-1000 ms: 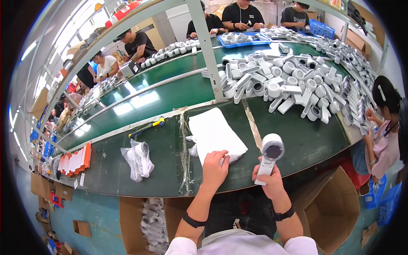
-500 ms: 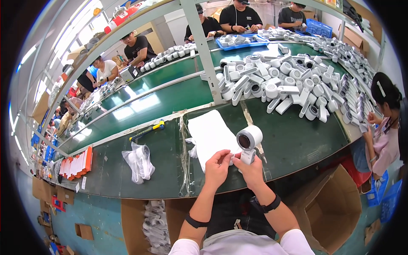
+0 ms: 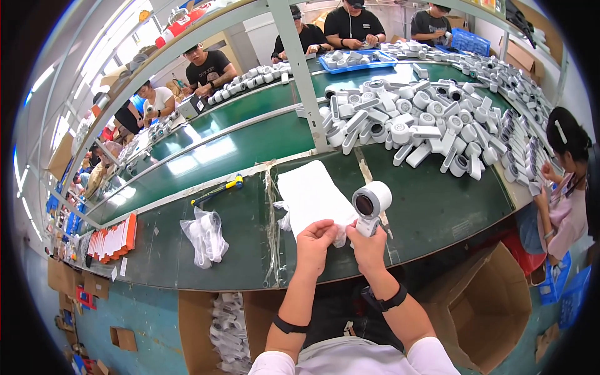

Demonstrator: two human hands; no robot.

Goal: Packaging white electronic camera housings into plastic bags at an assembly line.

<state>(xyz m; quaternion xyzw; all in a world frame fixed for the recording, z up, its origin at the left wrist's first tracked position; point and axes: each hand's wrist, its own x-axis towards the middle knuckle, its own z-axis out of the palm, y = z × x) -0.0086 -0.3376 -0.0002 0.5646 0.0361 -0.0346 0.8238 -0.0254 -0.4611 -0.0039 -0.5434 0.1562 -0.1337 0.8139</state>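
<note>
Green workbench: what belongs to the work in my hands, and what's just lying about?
Likely in use:
white device, in right hand
clear plastic, near left hand
white pile
heaped similar devices

Seemingly lying about:
yellow-and-dark tool
orange-and-white stack

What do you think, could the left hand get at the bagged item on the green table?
Probably yes: the bagged item lies on the tabletop left of the left hand, nothing tall between them, though that hand seems to pinch clear plastic.

Well behind the fingers (image 3: 320,229), two black bands (image 3: 291,325) are worn; farther back, short white sleeves (image 3: 432,357) are seen.
</note>
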